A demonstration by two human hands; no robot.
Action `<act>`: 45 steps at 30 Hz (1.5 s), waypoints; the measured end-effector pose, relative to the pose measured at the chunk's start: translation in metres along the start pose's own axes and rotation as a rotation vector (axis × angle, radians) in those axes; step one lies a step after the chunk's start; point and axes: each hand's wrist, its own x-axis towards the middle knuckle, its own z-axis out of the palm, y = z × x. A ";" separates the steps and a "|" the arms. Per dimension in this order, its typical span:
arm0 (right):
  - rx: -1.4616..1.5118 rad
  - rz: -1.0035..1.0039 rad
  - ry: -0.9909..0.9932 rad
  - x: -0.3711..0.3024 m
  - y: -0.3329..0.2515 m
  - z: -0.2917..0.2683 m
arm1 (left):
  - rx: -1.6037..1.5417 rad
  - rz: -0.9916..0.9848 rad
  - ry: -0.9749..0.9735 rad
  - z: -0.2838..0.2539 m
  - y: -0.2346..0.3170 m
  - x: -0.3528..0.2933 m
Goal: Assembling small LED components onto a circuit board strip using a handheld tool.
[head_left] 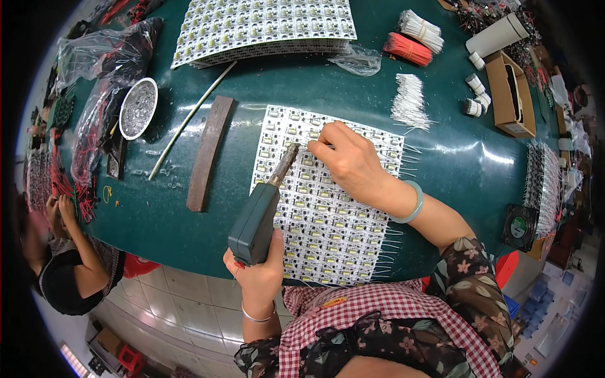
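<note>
Through the head camera I have the white LED panel lying flat on the green bench, just in front of the worker's body, with thin wire leads trailing from its right edge. I judge it light and thin, stiff enough to lift whole but liable to flex, and I would take it by its bare margins, since the small parts on its face look easy to damage. The dark green soldering gun strikes me as rigid, moderately light and steady by its handle; I would keep well clear of the metal nose, which may be hot. The left hand has its grip wrapped around that handle from below, forearm rising from the lower edge, the gun tilted so its nose slants up and right over the panel. The right hand comes in from the right, wrist low, knuckles up, thumb and forefinger bunched near the nose; I cannot tell whether that grip is closed on a wire.
</note>
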 end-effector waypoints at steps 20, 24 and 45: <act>-0.001 0.000 0.003 -0.001 0.000 0.001 | -0.522 -0.263 0.122 -0.013 0.013 0.011; 0.015 0.016 -0.015 -0.003 0.002 -0.003 | -0.804 -0.261 -0.048 -0.039 -0.004 0.023; 0.064 0.058 0.055 -0.010 -0.015 0.009 | -0.126 0.048 0.273 -0.051 0.005 0.051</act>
